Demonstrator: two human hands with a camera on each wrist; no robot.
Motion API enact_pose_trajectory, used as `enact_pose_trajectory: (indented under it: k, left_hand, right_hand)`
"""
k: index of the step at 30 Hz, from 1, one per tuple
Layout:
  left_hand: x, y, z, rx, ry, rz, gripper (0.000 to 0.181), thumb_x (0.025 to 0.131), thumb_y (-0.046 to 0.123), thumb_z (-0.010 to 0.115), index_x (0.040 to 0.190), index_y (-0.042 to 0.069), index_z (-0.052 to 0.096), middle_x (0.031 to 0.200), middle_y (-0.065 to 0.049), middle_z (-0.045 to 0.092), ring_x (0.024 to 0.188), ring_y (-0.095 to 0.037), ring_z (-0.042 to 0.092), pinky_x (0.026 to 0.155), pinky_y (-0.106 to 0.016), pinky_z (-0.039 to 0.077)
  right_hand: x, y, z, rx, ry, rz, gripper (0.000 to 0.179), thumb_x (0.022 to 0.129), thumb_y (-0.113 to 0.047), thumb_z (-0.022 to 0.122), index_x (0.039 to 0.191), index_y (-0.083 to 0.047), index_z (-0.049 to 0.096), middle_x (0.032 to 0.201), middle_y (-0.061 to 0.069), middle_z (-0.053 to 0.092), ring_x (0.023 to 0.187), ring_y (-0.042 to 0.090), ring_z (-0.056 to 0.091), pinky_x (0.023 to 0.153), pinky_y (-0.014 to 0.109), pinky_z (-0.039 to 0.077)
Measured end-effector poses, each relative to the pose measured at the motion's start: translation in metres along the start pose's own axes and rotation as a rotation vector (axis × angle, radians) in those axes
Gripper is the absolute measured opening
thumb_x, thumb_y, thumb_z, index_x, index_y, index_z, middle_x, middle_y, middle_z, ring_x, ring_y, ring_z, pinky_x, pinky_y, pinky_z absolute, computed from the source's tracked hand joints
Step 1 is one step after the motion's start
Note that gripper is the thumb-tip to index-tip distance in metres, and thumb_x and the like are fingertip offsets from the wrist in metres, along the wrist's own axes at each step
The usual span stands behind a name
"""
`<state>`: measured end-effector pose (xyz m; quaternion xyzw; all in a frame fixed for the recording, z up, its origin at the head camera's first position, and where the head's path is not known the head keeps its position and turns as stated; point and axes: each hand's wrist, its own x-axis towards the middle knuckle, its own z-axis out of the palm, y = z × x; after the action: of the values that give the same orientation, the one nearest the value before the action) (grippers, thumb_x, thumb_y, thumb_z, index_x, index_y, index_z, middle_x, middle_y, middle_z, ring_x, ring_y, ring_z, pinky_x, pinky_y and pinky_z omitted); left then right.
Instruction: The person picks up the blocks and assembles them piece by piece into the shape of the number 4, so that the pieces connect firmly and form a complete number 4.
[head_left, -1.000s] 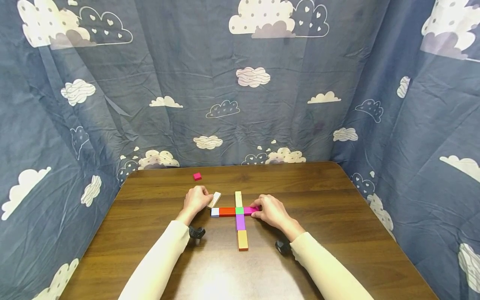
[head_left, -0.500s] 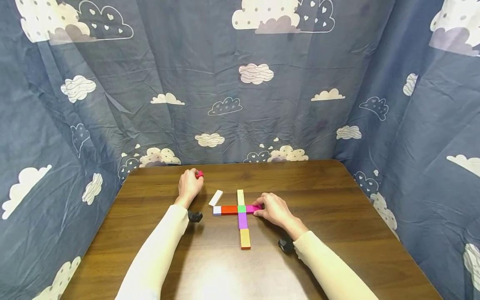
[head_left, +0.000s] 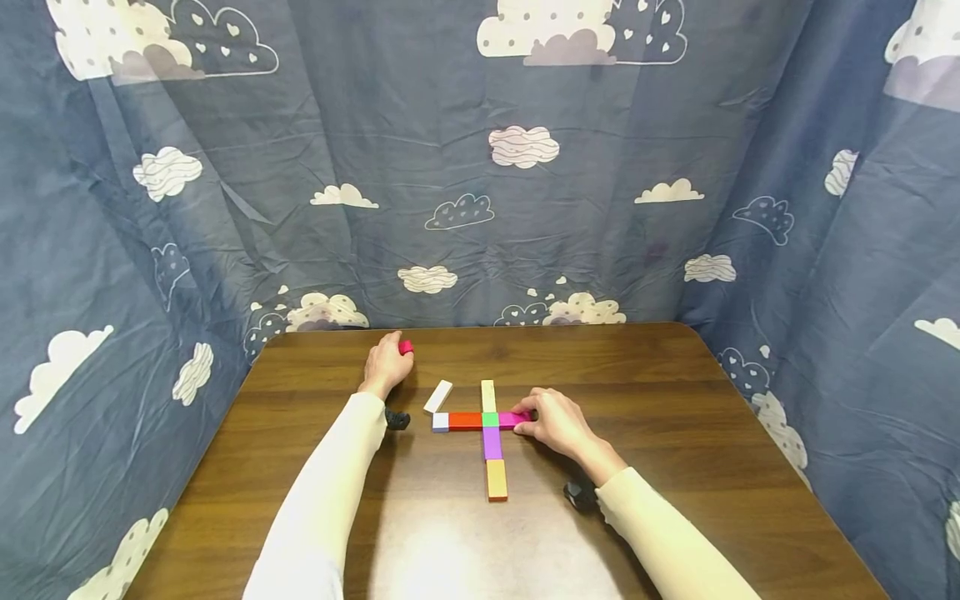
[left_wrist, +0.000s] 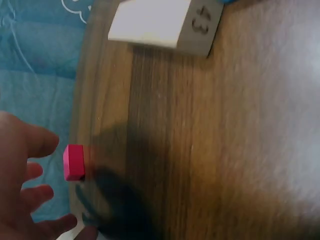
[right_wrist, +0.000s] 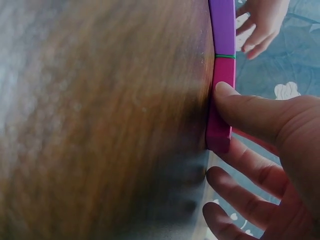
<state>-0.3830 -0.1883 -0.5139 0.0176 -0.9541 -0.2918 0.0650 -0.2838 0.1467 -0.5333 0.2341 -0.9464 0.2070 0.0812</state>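
My left hand (head_left: 387, 362) is at the far left of the table, beside a small pinkish-red block (head_left: 406, 347). In the left wrist view its thumb and fingers stand spread next to that block (left_wrist: 74, 162), with a gap between thumb tip and block. My right hand (head_left: 558, 422) pinches a magenta block (head_left: 510, 420) between thumb and index finger; the right wrist view has the thumb on the near face of the magenta block (right_wrist: 220, 120). That block forms the right arm of a flat cross, touching the green block (head_left: 490, 419) at its centre.
The cross also has a red block (head_left: 465, 422), a pale blue block (head_left: 440, 422), a cream block (head_left: 488, 395), a purple block (head_left: 492, 443) and an orange-topped block (head_left: 497, 479). A white block (head_left: 438, 397) lies slanted behind its left end. A cloud-patterned curtain (head_left: 420, 167) surrounds the wooden table (head_left: 645, 367).
My left hand has left the white block and reached back to the pinkish-red block, its fingers around there since half a second ago. The right hand keeps its pinch on the magenta block.
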Motion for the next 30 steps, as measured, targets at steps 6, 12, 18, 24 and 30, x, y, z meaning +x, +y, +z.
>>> enact_pose_trajectory:
  k: [6, 12, 18, 24, 30]
  left_hand:
    - [0.006, -0.007, -0.001, 0.008, -0.031, -0.022, 0.054, 0.098, 0.018, 0.054, 0.148, 0.001, 0.045, 0.147, -0.021, 0.049, 0.128, -0.045, 0.051, 0.106, -0.053, 0.040]
    - [0.007, -0.011, 0.000, 0.003, -0.023, -0.044, 0.051, 0.097, 0.018, 0.057, 0.146, 0.004, 0.051, 0.141, -0.022, 0.056, 0.125, -0.046, 0.053, 0.103, -0.054, 0.042]
    - [0.012, -0.012, 0.003, 0.046, -0.043, -0.033, 0.049, 0.097, 0.020, 0.059, 0.144, 0.006, 0.054, 0.138, -0.021, 0.058, 0.124, -0.045, 0.050, 0.098, -0.056, 0.045]
    - [0.011, -0.015, 0.004, 0.048, -0.070, -0.047, 0.051, 0.097, 0.025, 0.061, 0.143, 0.006, 0.055, 0.138, -0.024, 0.053, 0.124, -0.043, 0.043, 0.095, -0.058, 0.044]
    - [0.012, -0.016, 0.005, 0.017, -0.047, -0.050, 0.044, 0.096, 0.024, 0.064, 0.137, 0.006, 0.060, 0.136, -0.024, 0.051, 0.123, -0.043, 0.040, 0.093, -0.059, 0.045]
  right_hand:
    - [0.000, 0.000, 0.000, 0.005, -0.002, -0.021, 0.026, 0.077, -0.032, 0.089, 0.100, -0.024, 0.081, 0.087, -0.011, 0.067, 0.084, 0.015, 0.062, 0.072, 0.039, 0.050]
    - [0.000, 0.002, -0.001, 0.003, -0.007, -0.010, 0.025, 0.077, -0.033, 0.089, 0.100, -0.025, 0.082, 0.087, -0.012, 0.065, 0.083, 0.014, 0.060, 0.071, 0.038, 0.050]
    - [-0.001, 0.003, -0.003, -0.001, -0.005, -0.004, 0.026, 0.077, -0.033, 0.088, 0.100, -0.025, 0.081, 0.088, -0.012, 0.066, 0.085, 0.015, 0.062, 0.073, 0.039, 0.051]
    - [-0.002, 0.002, 0.000, 0.001, -0.012, -0.010, 0.025, 0.077, -0.033, 0.088, 0.100, -0.025, 0.081, 0.087, -0.011, 0.065, 0.080, 0.012, 0.058, 0.070, 0.037, 0.049]
    - [-0.003, 0.001, -0.002, 0.006, -0.004, -0.004, 0.025, 0.077, -0.033, 0.089, 0.099, -0.025, 0.081, 0.085, -0.010, 0.065, 0.076, 0.012, 0.056, 0.067, 0.037, 0.048]
